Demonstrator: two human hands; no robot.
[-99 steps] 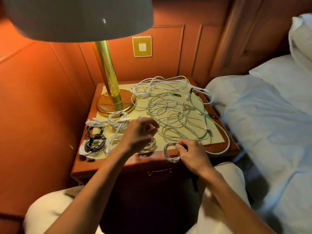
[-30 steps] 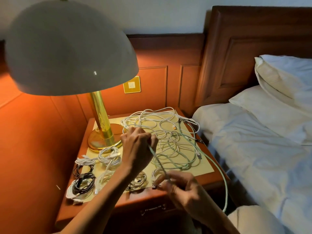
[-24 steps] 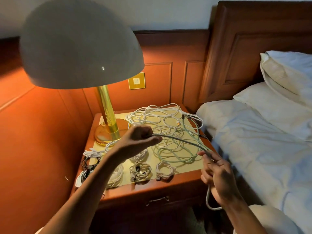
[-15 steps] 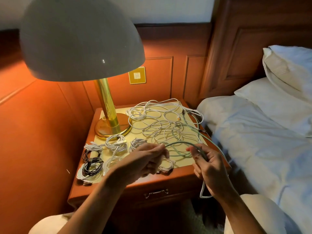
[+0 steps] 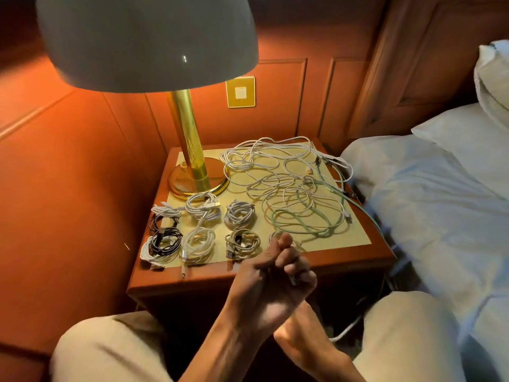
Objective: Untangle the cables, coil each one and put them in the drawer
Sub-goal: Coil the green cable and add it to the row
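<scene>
On the nightstand (image 5: 275,268), a loose tangle of white cables (image 5: 275,166) covers the back right. A pale green cable (image 5: 303,226) loops through it and trails off the right edge. Several coiled cables (image 5: 239,213) lie in two rows at the front left, and black ones (image 5: 164,239) are among them. My left hand (image 5: 256,288) and my right hand (image 5: 301,271) are pressed together just in front of the nightstand's front edge, fingers curled. A cable plug shows between my right fingers. A small coil (image 5: 275,234) is partly hidden behind my hands. The drawer front lies in dark shadow.
A brass lamp base (image 5: 198,180) stands at the back left of the nightstand, and its big shade (image 5: 146,40) hangs over that side. A bed with white sheets (image 5: 440,210) and a pillow (image 5: 468,139) presses against the right. My knees (image 5: 407,334) flank the nightstand.
My hands have come together and dropped toward the front edge. The green cable that stretched between them is gathered in. The camera has tilted down.
</scene>
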